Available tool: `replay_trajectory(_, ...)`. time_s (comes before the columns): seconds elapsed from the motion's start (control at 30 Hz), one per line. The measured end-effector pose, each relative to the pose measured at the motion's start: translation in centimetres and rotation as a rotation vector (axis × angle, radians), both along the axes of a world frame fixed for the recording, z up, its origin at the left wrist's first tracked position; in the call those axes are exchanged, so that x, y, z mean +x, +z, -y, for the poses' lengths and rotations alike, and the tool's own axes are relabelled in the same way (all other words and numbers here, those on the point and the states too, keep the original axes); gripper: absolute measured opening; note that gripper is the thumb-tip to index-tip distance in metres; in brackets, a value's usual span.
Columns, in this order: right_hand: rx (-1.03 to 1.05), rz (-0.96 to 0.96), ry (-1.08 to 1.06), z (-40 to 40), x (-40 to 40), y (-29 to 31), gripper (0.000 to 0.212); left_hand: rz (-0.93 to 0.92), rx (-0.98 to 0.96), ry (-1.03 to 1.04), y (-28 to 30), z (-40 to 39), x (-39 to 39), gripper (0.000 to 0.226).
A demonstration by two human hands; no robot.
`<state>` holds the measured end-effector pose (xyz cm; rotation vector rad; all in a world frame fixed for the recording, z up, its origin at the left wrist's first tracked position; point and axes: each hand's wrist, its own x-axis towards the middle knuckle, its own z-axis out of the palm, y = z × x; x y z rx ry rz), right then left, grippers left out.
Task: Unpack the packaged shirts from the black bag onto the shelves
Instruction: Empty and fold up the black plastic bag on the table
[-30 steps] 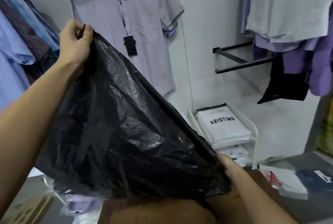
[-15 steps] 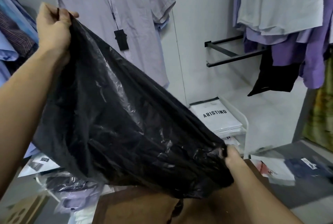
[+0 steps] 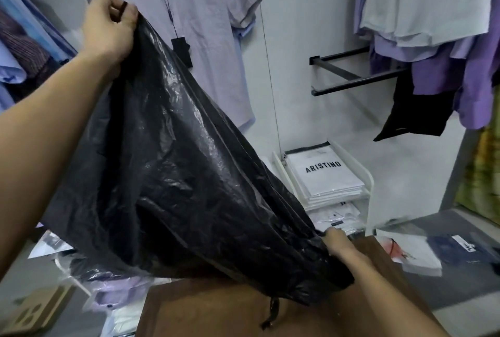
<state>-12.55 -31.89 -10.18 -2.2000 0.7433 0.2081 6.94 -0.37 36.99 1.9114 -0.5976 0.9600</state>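
Your left hand (image 3: 108,25) grips the upper corner of the black bag (image 3: 173,174); your right hand (image 3: 339,246) pinches its lower corner, left of the white shelf unit (image 3: 365,182). The film is thin, limp, slippery and apparently light. Hold bunched corners, not flat panels.

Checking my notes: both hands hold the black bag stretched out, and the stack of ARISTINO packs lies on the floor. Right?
Not quite. In the head view the ARISTINO packs lie on a white shelf, not the floor. The left hand and right hand do hold the black bag stretched out.
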Motion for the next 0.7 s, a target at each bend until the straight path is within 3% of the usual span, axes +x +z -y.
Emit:
replay_trajectory(0.1, 0.11, 0.14, -0.05, -0.4, -1.0, -0.7, 0.04, -0.004, -0.046, 0.032, -0.1, 0.4, 0.3, 0.03)
replay_trajectory(0.2, 0.252, 0.178, -0.234, 0.4, -2.8, -3.1, 0.07, 0.014, -0.137, 0.089, 0.7, -0.7, 0.7, 0.027)
replay_trajectory(0.3, 0.253, 0.134, -0.244, 1.2, -3.8, -5.0, 0.097, -0.01, -0.162, 0.13, 0.7, -0.8, 1.5, 0.025)
replay_trajectory(0.47, 0.322, 0.144, -0.208, 1.9, -3.4, -4.6, 0.084, -0.035, -0.06, 0.082, 0.4, 0.6, 1.0, 0.033)
replay_trajectory(0.6, 0.556, 0.187, -0.185, 2.8, -2.4, -4.5, 0.08, -0.035, -0.006, 0.073, 1.3, 0.6, 0.7, 0.031)
replay_trajectory(0.7, 0.399, 0.217, -0.188, 1.9, -2.9, -2.8, 0.055, -0.02, -0.013, 0.073, 1.8, -0.1, 0.7, 0.016)
